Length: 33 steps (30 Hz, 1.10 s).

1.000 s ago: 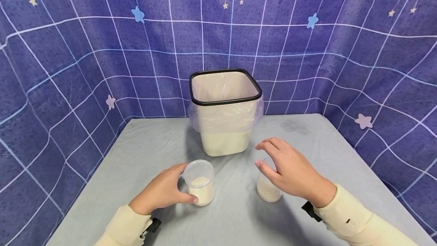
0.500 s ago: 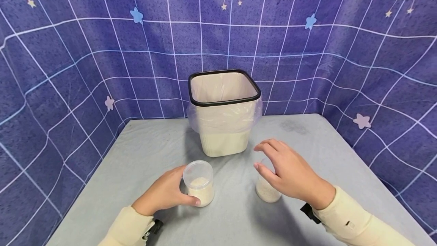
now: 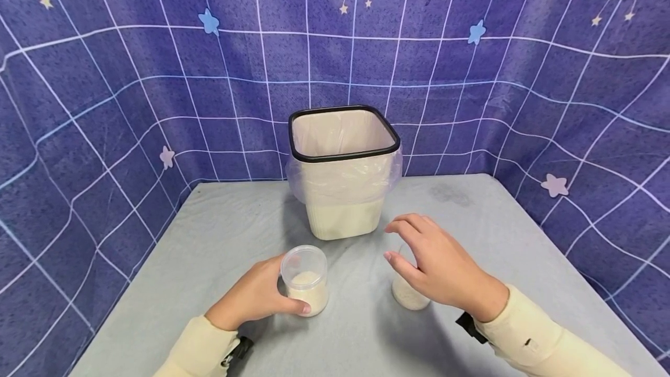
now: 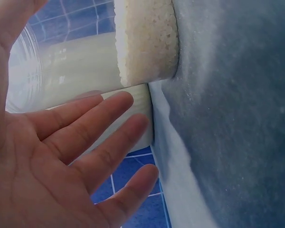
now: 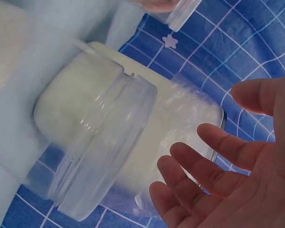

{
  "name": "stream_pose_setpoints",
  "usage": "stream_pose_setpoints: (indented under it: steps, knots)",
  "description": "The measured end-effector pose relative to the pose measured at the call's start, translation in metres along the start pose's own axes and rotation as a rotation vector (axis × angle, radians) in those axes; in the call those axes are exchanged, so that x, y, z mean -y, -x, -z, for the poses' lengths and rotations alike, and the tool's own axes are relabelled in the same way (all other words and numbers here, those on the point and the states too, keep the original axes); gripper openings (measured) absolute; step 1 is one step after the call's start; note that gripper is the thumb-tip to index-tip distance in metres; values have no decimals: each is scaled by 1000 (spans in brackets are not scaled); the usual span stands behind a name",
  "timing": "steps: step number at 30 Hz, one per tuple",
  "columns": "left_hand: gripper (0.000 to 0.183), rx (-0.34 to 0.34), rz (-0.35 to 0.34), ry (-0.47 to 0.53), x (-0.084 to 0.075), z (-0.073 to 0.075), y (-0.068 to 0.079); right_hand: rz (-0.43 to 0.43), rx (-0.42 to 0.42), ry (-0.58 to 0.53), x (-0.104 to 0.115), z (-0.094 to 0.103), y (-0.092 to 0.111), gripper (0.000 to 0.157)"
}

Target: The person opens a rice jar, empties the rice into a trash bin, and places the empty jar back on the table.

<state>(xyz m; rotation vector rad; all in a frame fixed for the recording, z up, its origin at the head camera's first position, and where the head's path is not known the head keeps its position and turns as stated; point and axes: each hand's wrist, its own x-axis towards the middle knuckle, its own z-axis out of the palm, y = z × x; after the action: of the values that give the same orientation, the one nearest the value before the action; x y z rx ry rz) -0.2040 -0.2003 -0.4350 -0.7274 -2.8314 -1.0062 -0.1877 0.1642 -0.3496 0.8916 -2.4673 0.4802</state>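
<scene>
A clear plastic jar [image 3: 315, 297] partly filled with white, rice-like grains [image 4: 147, 42] stands upright at the front, left of centre. My left hand [image 3: 256, 292] surrounds its left side, the thumb overlapping the jar's front; the left wrist view shows the fingers spread and nearly straight beside it. To the right stands a second clear jar [image 3: 408, 295] with similar white grains, its upper part largely hidden by my right hand [image 3: 442, 263]. That hand hovers at the jar's top with fingers loosely bent. In the right wrist view, a gap separates these fingers from the clear ridged top [image 5: 109, 147].
Behind the jars is a cream bin [image 3: 342, 208] with a black rim [image 3: 345, 157] and a clear plastic liner folded outside. A grey cloth [image 3: 235, 214] covers the table. Blue gridded fabric [image 3: 241, 103] hangs round the back and both sides.
My right hand has drifted slightly left over its jar. The left thumb has edged a little to the right across the other jar's front. Both jars stay in place.
</scene>
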Motion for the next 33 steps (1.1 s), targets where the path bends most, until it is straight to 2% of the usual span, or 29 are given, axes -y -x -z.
stream_pose_setpoints:
  steps: [14,27,33]
  knots:
    - [86,-28,15,-29,-1,-1,1,10,5,6,5,-4,-1,36]
    - [83,-92,59,-70,-7,-3,0,19,-2,3,5,-8,-2,36]
    - [80,-109,58,-77,-11,-3,-2,14,-11,-12,6,-8,-1,34]
